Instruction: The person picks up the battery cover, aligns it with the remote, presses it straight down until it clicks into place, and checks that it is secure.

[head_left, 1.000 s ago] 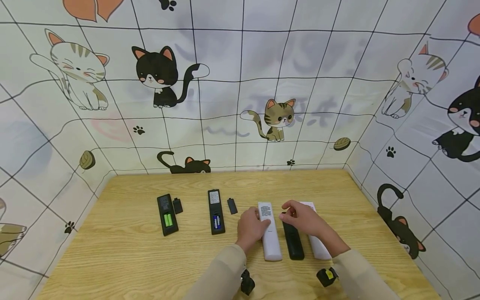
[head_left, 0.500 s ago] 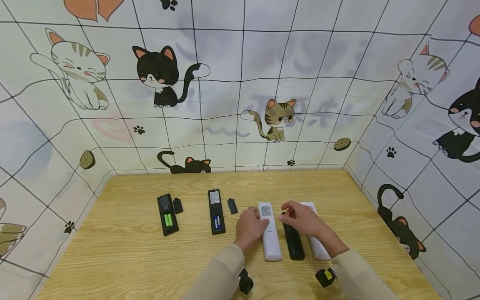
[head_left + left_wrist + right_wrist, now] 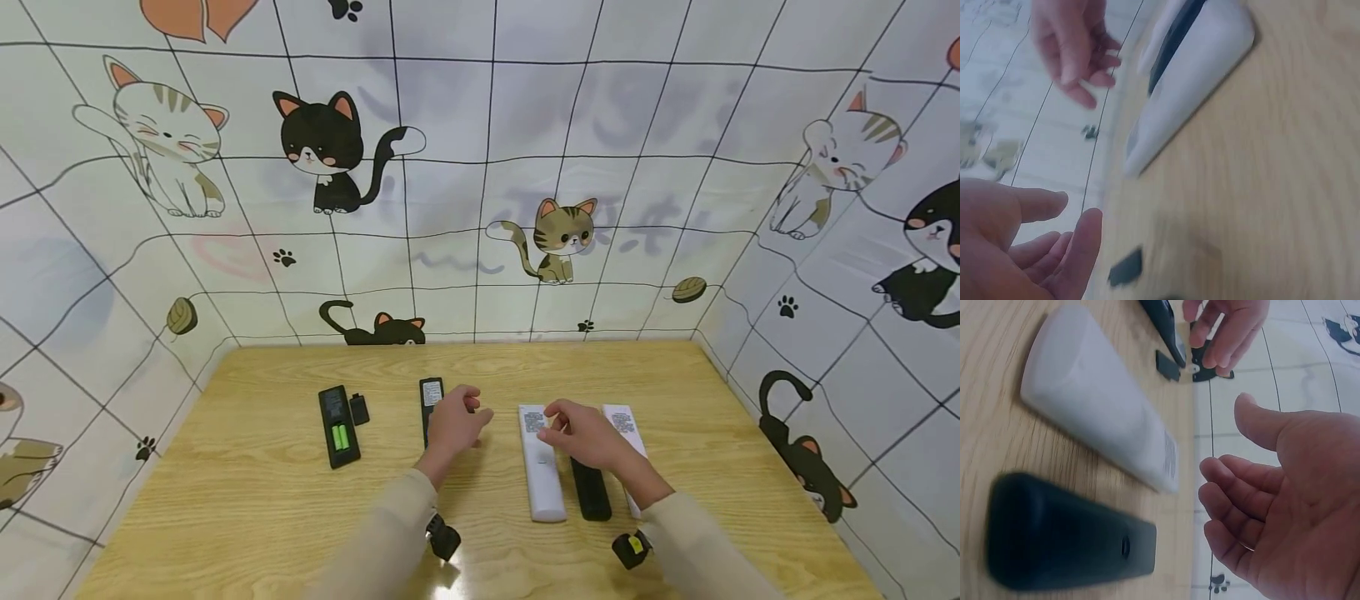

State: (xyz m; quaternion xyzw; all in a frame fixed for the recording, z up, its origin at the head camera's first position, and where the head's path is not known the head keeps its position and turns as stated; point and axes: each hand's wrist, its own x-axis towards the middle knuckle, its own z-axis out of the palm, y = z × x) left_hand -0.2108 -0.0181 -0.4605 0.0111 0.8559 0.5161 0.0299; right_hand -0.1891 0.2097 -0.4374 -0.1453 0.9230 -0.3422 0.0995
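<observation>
My left hand hovers over the second black remote control, hiding its lower part; its fingers are loosely bent with nothing between them. Beneath it, a small black battery cover shows in the left wrist view. My right hand hangs above a white remote control and a black remote control, fingers relaxed and holding nothing. Both of these lie face down, as the right wrist view shows with the white remote beside the black one. A further white remote is partly behind my right wrist.
At the left lies a black remote with its compartment open and green batteries inside. Its loose cover rests alongside. The wooden table meets a cat-patterned cloth wall at the back and sides.
My left hand has left the white remote and moved left over the second black remote. My right hand has shifted slightly left, toward the white remote. The remotes stay where they were.
</observation>
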